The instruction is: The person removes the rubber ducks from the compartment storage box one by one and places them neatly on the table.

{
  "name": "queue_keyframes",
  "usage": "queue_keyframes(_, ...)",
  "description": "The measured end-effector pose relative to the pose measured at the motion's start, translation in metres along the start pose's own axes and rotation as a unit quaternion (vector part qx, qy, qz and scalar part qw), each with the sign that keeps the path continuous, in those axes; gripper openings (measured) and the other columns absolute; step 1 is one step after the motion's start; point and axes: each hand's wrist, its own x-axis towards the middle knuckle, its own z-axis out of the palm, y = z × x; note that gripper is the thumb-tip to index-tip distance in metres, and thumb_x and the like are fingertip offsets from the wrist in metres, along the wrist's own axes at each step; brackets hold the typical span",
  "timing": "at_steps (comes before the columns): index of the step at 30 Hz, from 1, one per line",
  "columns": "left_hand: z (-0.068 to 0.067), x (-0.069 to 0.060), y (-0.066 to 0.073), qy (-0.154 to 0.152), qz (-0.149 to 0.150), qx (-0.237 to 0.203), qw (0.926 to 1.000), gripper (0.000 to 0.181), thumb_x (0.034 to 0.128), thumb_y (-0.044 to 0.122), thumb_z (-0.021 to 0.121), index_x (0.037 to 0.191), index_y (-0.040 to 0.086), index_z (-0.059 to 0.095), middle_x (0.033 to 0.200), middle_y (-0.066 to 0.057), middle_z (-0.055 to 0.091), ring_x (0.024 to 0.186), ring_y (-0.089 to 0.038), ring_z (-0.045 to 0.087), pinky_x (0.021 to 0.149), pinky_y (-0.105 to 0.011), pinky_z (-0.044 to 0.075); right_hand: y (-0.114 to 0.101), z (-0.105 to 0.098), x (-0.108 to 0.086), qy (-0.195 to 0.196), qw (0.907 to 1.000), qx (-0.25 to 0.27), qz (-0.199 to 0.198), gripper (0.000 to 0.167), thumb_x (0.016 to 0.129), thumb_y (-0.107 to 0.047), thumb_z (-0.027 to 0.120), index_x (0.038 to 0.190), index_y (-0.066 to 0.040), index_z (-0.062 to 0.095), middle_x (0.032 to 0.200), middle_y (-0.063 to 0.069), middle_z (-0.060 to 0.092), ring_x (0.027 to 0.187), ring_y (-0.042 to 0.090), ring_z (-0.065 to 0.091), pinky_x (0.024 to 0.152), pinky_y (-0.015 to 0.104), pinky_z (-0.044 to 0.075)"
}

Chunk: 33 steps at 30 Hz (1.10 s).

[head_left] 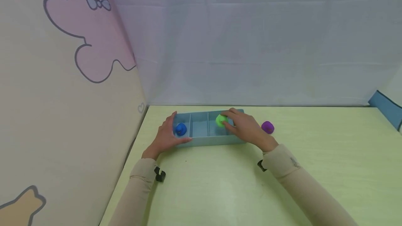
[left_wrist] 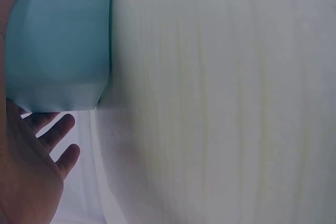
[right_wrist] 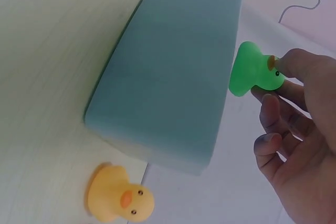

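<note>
A long blue-grey divided tray (head_left: pixel 216 141) lies on the table. My left hand (head_left: pixel 164 137) grips its left end, thumb along the front side and fingers around the far corner. A blue toy duck (head_left: pixel 180 129) sits in the leftmost compartment. Between thumb and fingertips, my right hand (head_left: pixel 248 128) pinches a green rubber duck (right_wrist: pixel 252 69) over the right part of the tray. The right wrist view shows the duck's orange beak by the thumb and its body level with the tray's rim. That hand covers the tray's rightmost section in the head view.
A purple toy (head_left: pixel 268 127) lies on the table just right of the tray. In the right wrist view, a yellow rubber duck (right_wrist: pixel 118 195) rests by the tray's end. Behind the table (head_left: pixel 204 184) hangs a pale cloth (head_left: pixel 251 44), with a patterned wall (head_left: pixel 78 114) at left.
</note>
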Motion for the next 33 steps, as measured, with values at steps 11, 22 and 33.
queue_keyframes(11,-0.001,0.000,-0.001,0.000,0.004,-0.003,1.0000,0.128,0.0674,0.072,0.082,0.164,0.024,0.013,0.170,-0.012,0.024,0.153,-0.043,0.030,0.120,-0.073,0.022,0.016,-0.016,-0.016,0.005,0.9993,-0.031,0.020,0.040,0.102,-0.025,0.063,0.137,-0.007,0.061,0.120,0.010,0.067,0.082,0.016,0.063,0.065,0.032,0.053)
queue_keyframes(22,-0.003,-0.003,-0.003,-0.005,0.006,0.000,1.0000,0.129,0.0681,0.070,0.083,0.165,0.024,0.012,0.170,-0.013,0.023,0.155,-0.043,0.028,0.122,-0.072,0.021,0.028,-0.028,-0.031,0.006,0.9981,-0.044,0.043,0.040,0.101,-0.025,0.064,0.136,-0.006,0.061,0.116,0.007,0.066,0.071,0.010,0.054,0.057,0.025,0.043)
queue_keyframes(33,-0.005,-0.003,0.000,-0.006,0.003,-0.002,1.0000,0.128,0.0679,0.069,0.083,0.165,0.025,0.012,0.170,-0.013,0.024,0.154,-0.043,0.029,0.123,-0.071,0.020,0.039,-0.041,-0.042,0.015,0.9968,-0.057,0.054,0.040,0.100,-0.023,0.065,0.135,-0.004,0.061,0.127,0.013,0.066,0.073,0.013,0.056,0.060,0.026,0.046)
